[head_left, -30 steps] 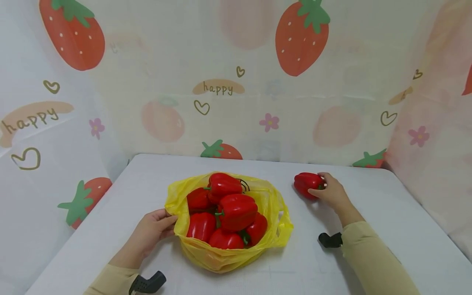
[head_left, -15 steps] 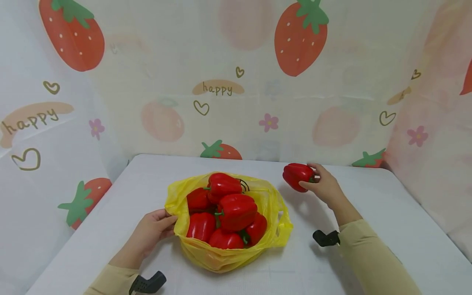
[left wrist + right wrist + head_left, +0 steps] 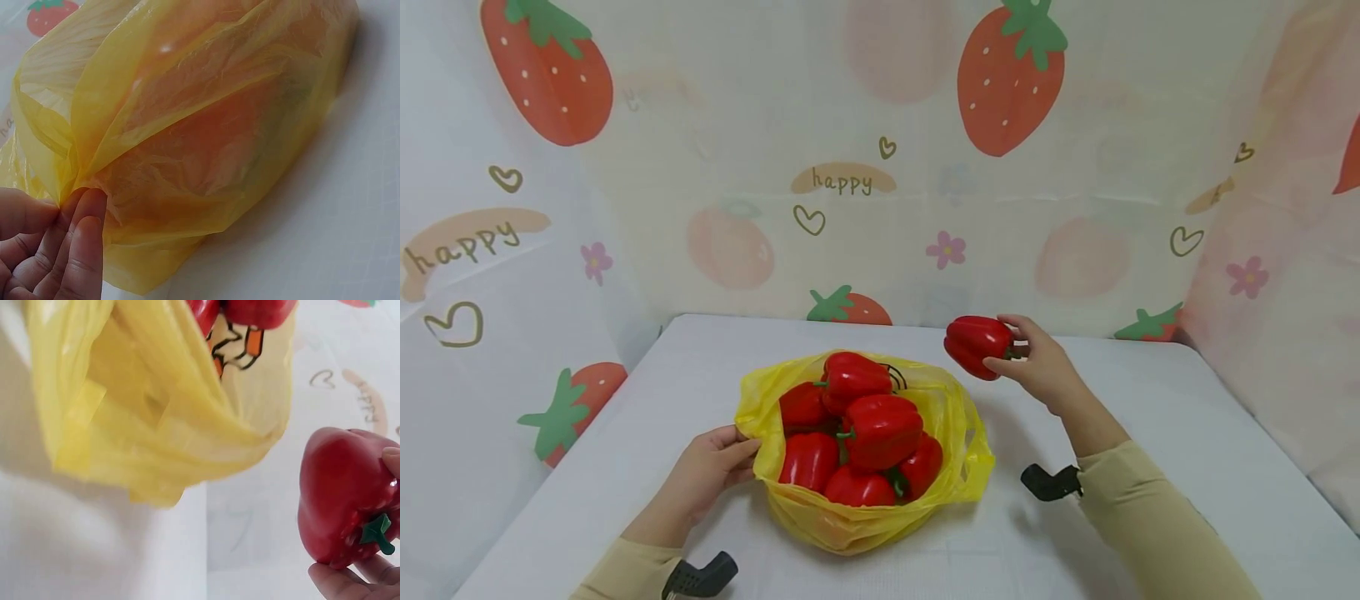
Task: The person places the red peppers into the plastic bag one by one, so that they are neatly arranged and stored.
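A yellow plastic bag stands open-mouthed on the table with several red bell peppers heaped inside. My left hand pinches the bag's left edge between thumb and fingers; the left wrist view shows the gathered plastic at the fingertips. Held up in the air behind and right of the bag is another red bell pepper. My right hand grips it at the stem end, thumb on the near side and fingers on the far side. Its green stem points toward the palm in the right wrist view.
The white table has its back edge close to a hanging cloth printed with strawberries. A loose bag handle sticks out at the bag's right. Small black devices are strapped at both wrists.
My right hand has lifted the bell pepper off the table and carried it up and leftward, closer to the bag. The left hand and the bag have stayed in place.
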Available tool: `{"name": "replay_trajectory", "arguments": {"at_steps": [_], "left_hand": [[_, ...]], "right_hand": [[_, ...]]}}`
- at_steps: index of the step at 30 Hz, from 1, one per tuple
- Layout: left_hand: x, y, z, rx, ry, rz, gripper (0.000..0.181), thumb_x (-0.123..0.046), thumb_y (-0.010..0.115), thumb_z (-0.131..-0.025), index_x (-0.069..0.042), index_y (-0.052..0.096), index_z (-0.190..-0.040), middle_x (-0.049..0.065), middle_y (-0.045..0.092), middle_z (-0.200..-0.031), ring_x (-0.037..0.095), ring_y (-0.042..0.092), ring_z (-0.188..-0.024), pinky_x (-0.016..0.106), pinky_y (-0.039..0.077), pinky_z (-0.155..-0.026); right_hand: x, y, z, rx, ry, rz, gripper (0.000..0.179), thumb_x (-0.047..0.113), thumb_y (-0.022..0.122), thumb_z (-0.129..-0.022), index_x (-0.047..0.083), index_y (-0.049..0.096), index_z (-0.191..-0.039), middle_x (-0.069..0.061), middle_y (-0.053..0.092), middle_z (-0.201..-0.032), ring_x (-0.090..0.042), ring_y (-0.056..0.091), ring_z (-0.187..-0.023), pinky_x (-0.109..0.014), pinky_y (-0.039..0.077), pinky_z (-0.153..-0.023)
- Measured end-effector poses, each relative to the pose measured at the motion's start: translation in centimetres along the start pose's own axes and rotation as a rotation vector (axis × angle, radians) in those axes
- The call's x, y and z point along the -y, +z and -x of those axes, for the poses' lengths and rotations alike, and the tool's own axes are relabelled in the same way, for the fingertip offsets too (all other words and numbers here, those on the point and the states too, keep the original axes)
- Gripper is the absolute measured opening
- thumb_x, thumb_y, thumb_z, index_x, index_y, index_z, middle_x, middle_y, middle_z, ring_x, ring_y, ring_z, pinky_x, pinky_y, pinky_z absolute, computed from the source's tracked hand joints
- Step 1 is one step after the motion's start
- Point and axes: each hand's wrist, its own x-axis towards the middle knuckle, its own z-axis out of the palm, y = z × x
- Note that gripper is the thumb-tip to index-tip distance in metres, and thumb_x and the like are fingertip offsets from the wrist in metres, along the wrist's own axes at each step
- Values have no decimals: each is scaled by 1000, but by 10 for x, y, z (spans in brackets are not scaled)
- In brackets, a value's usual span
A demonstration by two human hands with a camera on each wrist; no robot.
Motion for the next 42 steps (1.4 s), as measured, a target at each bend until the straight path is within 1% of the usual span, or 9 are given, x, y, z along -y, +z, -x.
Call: {"name": "replay_trajectory", "arguments": {"at_steps": [4,7,10,13,18,25,31,37,42], "left_hand": [[-1,0,1,2,3,3,43,-28,57,-90,4,54,-119,5,64,-99,15,61,-82,26,54,-75],[-2,0,1,3,2,9,43,-27,57,-90,4,54,-119,6,64,-100,15,61,-82,26,54,-75],[-3,-1,1,3,1,14,43,-27,57,-90,4,53,-120,6,64,-101,15,61,-82,26,54,-75],[-3,-1,1,4,3,18,43,-26,57,-91,4,53,-120,6,64,-101,15,61,-82,26,54,-75],[-4,-1,2,5,5,21,43,-26,57,-91,4,52,-121,6,64,-99,15,61,-81,26,54,-74],[-3,-2,2,9,1,25,45,-27,57,-90,4,52,-123,5,65,-100,15,62,-81,27,54,-74],[-1,-3,1,4,-6,31,45,-28,58,-90,2,52,-123,6,65,-101,17,62,-82,28,54,-75],[1,-4,1,15,4,38,46,-28,58,-89,3,52,-123,7,65,-102,17,63,-82,28,54,-75],[0,-4,2,16,5,39,47,-29,59,-89,3,52,-123,8,64,-103,17,63,-83,28,54,-76]], "right_hand": [[13,6,3,20,-68,-22,74,30,72,-78,20,33,-139,-14,41,-133,-32,46,-114,-45,51,-83],[22,11,6,46,-118,-67,71,27,72,-78,19,34,-138,-13,42,-132,-32,47,-113,-44,51,-82],[33,17,10,80,-153,-111,71,25,72,-78,19,34,-138,-12,42,-132,-31,49,-113,-42,51,-82],[45,23,13,107,-178,-128,71,24,73,-77,21,35,-137,-10,44,-132,-29,50,-112,-40,51,-82],[63,31,16,137,-245,-116,71,22,74,-76,22,36,-136,-6,47,-131,-26,51,-111,-39,51,-84],[78,44,17,183,-317,-86,69,19,74,-76,22,38,-134,-4,47,-129,-23,51,-112,-37,50,-86],[91,54,21,221,-391,-78,65,18,73,-77,19,40,-133,-4,49,-125,-22,51,-110,-40,48,-89],[101,70,24,283,-422,-83,64,21,73,-77,23,41,-132,1,49,-124,-18,51,-109,-37,49,-88],[113,83,30,313,-411,-102,64,21,73,-77,24,41,-133,4,49,-124,-17,50,-110,-35,50,-86]]}}
